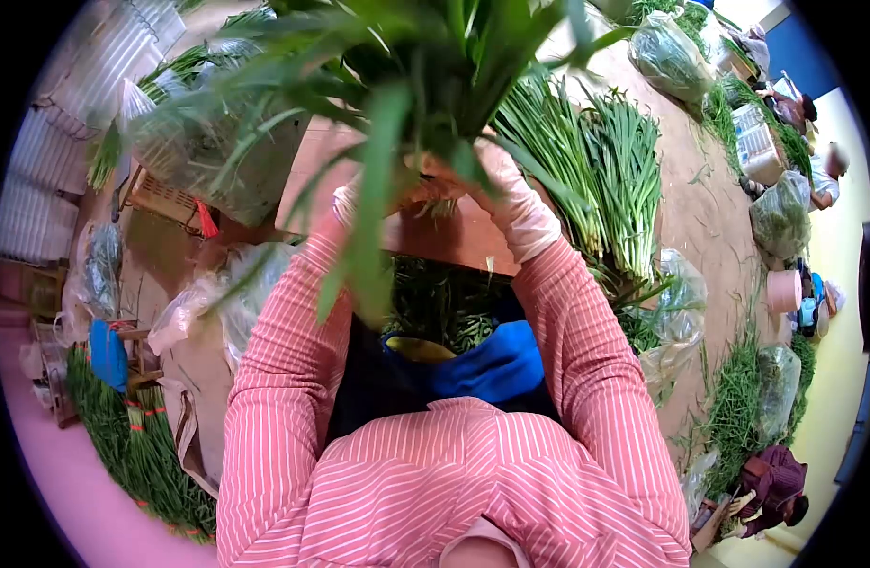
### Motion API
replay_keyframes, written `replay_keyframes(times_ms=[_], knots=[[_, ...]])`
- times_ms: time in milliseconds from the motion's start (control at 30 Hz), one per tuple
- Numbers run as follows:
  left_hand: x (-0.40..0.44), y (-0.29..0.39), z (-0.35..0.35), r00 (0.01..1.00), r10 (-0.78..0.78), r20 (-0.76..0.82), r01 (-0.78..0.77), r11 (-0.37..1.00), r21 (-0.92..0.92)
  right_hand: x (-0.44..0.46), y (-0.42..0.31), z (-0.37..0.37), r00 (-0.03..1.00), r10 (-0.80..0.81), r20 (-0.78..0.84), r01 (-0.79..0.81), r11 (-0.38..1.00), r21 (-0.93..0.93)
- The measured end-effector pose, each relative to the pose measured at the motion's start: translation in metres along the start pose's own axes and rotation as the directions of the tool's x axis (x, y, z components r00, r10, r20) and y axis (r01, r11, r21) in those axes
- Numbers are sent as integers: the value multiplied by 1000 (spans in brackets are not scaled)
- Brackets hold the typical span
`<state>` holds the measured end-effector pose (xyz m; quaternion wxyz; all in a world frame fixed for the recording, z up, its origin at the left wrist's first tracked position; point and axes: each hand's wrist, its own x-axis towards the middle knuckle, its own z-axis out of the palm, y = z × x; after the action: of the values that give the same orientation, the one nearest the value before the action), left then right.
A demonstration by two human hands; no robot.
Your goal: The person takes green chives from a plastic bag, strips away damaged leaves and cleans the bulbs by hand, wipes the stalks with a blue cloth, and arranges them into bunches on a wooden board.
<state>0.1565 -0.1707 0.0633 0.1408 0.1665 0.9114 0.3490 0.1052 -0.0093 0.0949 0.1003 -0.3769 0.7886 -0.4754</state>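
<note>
A bunch of long, flat-leaved greens like chives (435,66) is held up in front of me, its leaves fanning out toward the camera. My right hand (506,199), in a pale glove, is closed around the bunch from the right. From the left, my left hand (349,201) grips it too, with its fingers largely covered by drooping leaves. Beneath the hands is a reddish-brown board (454,237). A sheaf of similar greens with pale stems (610,180) lies just right of my right hand. Loose dark trimmings (444,298) sit below, near a blue cloth (496,364) at my lap.
Clear plastic bags (255,284) lie to the left, beside a tan crate (165,199). Banded bundles (151,445) stand at lower left. Along the right are a filled plastic bag (780,213), a pink tub (784,291), heaped greens (733,402) and a seated person (776,483).
</note>
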Motion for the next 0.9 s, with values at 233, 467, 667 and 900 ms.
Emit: replay_keyframes(times_ms=[233, 467, 667, 900], knots=[[-9, 20, 5, 901, -18, -434, -316, 660, -682, 26, -13, 1, 992, 116, 39, -118, 817, 565], [-3, -6, 38, 904, -232, -360, -327, 169, -930, 47, 13, 25, 990, 137, 12, -138, 990, 31], [17, -64, 64, 895, -331, -300, -344, -83, -935, 1, 23, 20, 925, 375, 57, -372, 927, -54], [29, -67, 63, 924, -381, -25, -166, -343, -925, -82, 63, 73, 924, 302, 235, -380, 642, 666]])
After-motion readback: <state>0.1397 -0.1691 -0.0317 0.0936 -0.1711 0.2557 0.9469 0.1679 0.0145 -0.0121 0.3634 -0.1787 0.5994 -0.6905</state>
